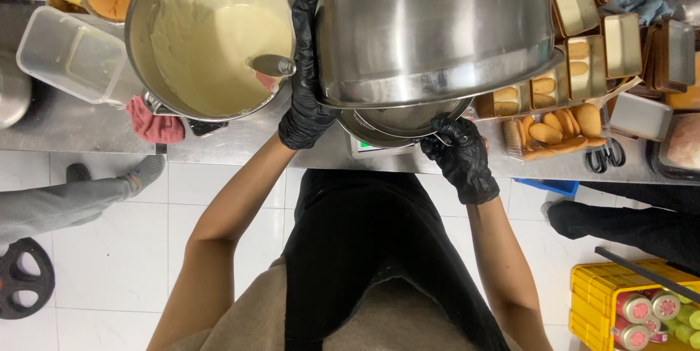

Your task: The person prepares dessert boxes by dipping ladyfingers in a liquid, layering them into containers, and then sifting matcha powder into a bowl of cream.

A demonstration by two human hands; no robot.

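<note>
We tilt the steel bowl (437, 30) over the mesh sieve (408, 118), left hand (305, 81) gripping its rim. Right hand (459, 154) fingers clamp what seems the sieve handle. Cream bowl (211, 37) sits left of the sieve. Best tip slowly, keeping the sieve level.

Place: you are standing in a working pastry or bakery kitchen.
Counter: a long stainless-steel worktop (87, 129) runs in front of you.
Mixing ware: a large steel bowl of pale yellow cream (211, 37) and a bigger upturned steel bowl (437, 23).
Product: rows of rectangular brown trays with cream and oval sponge biscuits (583, 59).
Floor: white tiles (219, 249), with a yellow plastic crate of cans (634, 307).
Hygiene: you wear black disposable gloves (467, 158).
</note>
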